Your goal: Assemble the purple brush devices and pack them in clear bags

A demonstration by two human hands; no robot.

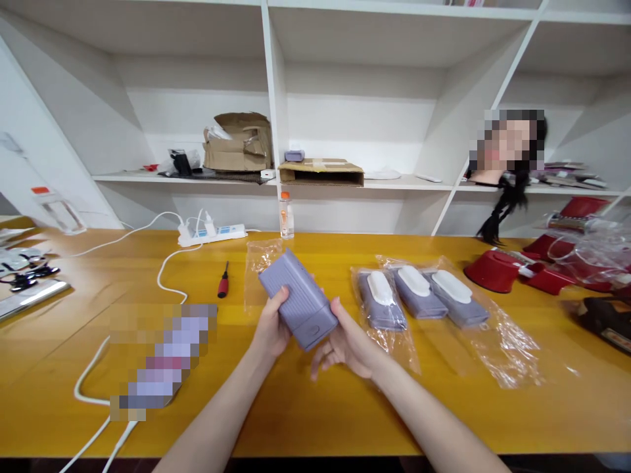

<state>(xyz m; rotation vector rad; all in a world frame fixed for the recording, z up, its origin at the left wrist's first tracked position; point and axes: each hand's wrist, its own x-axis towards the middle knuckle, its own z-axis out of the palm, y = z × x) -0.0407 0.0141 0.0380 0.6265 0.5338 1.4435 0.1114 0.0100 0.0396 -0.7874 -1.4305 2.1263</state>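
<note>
A purple-grey box-shaped device with a ribbed face and a round mark near its lower end is held tilted above the table. My left hand grips its left side, thumb on the ribs and fingers behind. At the lower right end, my right hand has its thumb against the edge; some fingers hang loosely curled below, the others hidden behind the device. Underneath lies a clear plastic bag. To the right, three similar purple-grey devices with white oval parts on top lie in clear bags.
A red-handled screwdriver, a blurred-out phone-like item with white cables, and a power strip are on the left. A small bottle stands at the back. Red parts lie at right; shelves hold cardboard boxes.
</note>
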